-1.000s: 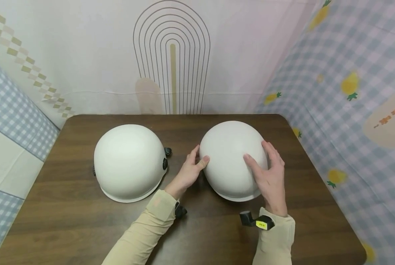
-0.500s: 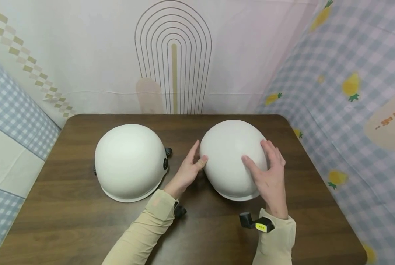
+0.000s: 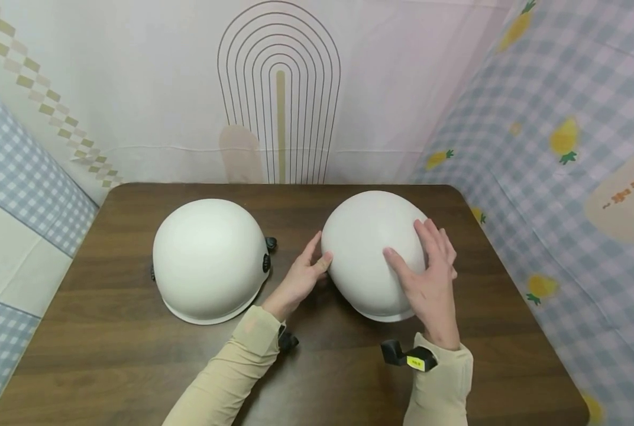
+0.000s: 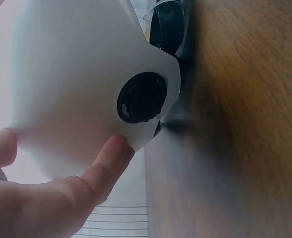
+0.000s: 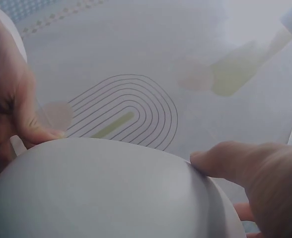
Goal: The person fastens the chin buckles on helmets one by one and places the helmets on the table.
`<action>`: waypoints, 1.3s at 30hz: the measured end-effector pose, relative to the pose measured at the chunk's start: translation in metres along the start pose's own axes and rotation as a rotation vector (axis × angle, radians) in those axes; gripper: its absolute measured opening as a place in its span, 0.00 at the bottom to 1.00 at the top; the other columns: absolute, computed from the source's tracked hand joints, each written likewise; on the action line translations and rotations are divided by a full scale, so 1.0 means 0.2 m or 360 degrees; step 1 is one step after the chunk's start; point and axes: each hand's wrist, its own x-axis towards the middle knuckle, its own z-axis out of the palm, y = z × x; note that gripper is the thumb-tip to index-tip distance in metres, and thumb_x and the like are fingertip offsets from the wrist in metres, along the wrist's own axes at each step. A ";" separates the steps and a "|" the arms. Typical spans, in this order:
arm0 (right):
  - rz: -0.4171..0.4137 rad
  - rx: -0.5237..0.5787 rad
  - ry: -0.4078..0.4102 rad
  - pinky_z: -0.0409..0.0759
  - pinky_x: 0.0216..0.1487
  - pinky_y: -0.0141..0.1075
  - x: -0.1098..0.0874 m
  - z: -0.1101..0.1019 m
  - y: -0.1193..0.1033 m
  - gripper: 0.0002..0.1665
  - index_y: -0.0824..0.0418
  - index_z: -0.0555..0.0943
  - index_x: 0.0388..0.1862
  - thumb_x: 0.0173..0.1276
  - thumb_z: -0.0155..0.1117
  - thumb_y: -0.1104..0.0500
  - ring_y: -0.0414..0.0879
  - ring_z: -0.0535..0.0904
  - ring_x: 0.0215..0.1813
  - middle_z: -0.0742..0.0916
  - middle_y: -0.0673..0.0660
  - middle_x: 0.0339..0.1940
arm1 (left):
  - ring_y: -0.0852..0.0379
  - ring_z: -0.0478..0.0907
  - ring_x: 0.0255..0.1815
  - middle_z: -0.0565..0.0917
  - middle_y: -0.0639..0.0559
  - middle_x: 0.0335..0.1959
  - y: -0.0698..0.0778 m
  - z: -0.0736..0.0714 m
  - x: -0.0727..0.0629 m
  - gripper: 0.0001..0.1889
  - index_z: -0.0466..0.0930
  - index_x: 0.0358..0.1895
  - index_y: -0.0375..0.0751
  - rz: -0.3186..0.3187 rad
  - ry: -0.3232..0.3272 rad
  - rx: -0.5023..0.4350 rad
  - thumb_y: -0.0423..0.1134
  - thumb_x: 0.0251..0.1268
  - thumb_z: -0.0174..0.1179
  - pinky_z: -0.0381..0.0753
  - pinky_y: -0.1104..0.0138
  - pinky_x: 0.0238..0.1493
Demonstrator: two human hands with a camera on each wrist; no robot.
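A white helmet (image 3: 370,254) sits dome up on the right of the brown table, between both hands. My left hand (image 3: 298,281) holds its left side, thumb on the shell and fingers farther back. In the left wrist view its fingertips (image 4: 117,144) touch the shell below a round black knob (image 4: 142,97). Around the helmet's right side my right hand (image 3: 431,281) is spread, thumb toward the front and fingers behind. Part of that hand's grip is hidden behind the shell. A second white helmet (image 3: 207,260) stands on the left, dome up, untouched.
The wooden table (image 3: 115,367) has a back edge against a patterned white cloth (image 3: 157,77). A checked cloth (image 3: 508,130) hangs along the right side. A black strap (image 4: 168,27) shows under the right helmet's rim. Wrist cameras (image 3: 407,356) sit on both sleeves.
The right helmet has turned slightly, its front rim shifting right, and its top sits a little higher in view. My right hand moved slightly left with it. The left helmet stays put.
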 end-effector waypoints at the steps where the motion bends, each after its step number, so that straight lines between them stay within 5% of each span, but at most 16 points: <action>1: -0.0010 0.0000 0.0000 0.42 0.64 0.64 0.00 0.00 0.00 0.44 0.48 0.67 0.73 0.59 0.73 0.45 0.46 0.44 0.77 0.63 0.49 0.76 | 0.39 0.68 0.66 0.62 0.32 0.69 0.00 0.00 0.00 0.34 0.46 0.79 0.51 0.0000 -0.0003 -0.0004 0.44 0.76 0.50 0.69 0.48 0.62; 12: -0.0099 -0.0037 -0.0014 0.42 0.64 0.62 0.01 -0.02 -0.02 0.43 0.51 0.69 0.72 0.59 0.73 0.45 0.47 0.44 0.77 0.64 0.50 0.76 | 0.38 0.64 0.69 0.60 0.30 0.71 0.00 0.00 0.00 0.35 0.42 0.79 0.44 -0.0032 -0.0052 0.0004 0.41 0.77 0.48 0.68 0.46 0.62; 26: -0.0198 -0.0101 -0.0038 0.41 0.63 0.60 0.03 -0.01 -0.05 0.42 0.54 0.70 0.71 0.59 0.73 0.44 0.47 0.45 0.78 0.64 0.52 0.76 | 0.37 0.72 0.61 0.61 0.35 0.72 0.01 -0.02 -0.01 0.34 0.49 0.78 0.44 -0.0057 0.0032 0.0150 0.44 0.75 0.52 0.70 0.49 0.61; 31: -0.0216 -0.0122 -0.0033 0.41 0.63 0.61 0.04 0.00 -0.06 0.42 0.55 0.70 0.71 0.60 0.72 0.45 0.47 0.44 0.78 0.64 0.54 0.76 | 0.40 0.65 0.69 0.56 0.42 0.76 0.06 -0.04 -0.01 0.36 0.49 0.78 0.45 -0.0004 0.0093 0.0263 0.43 0.72 0.56 0.64 0.49 0.66; 34: -0.0203 -0.0150 -0.0032 0.41 0.63 0.62 0.03 0.01 -0.07 0.42 0.55 0.70 0.71 0.60 0.72 0.44 0.49 0.43 0.78 0.64 0.55 0.76 | 0.46 0.52 0.76 0.52 0.48 0.78 0.09 -0.05 -0.02 0.38 0.49 0.78 0.48 0.0037 0.0119 0.0400 0.44 0.71 0.58 0.55 0.48 0.70; 39: -0.0163 -0.0197 -0.0030 0.43 0.62 0.62 0.02 0.01 -0.07 0.43 0.56 0.69 0.71 0.60 0.71 0.43 0.49 0.43 0.78 0.63 0.55 0.76 | 0.46 0.49 0.76 0.50 0.50 0.78 0.16 -0.05 -0.03 0.41 0.47 0.78 0.52 0.0106 0.0116 0.0531 0.53 0.68 0.58 0.58 0.49 0.69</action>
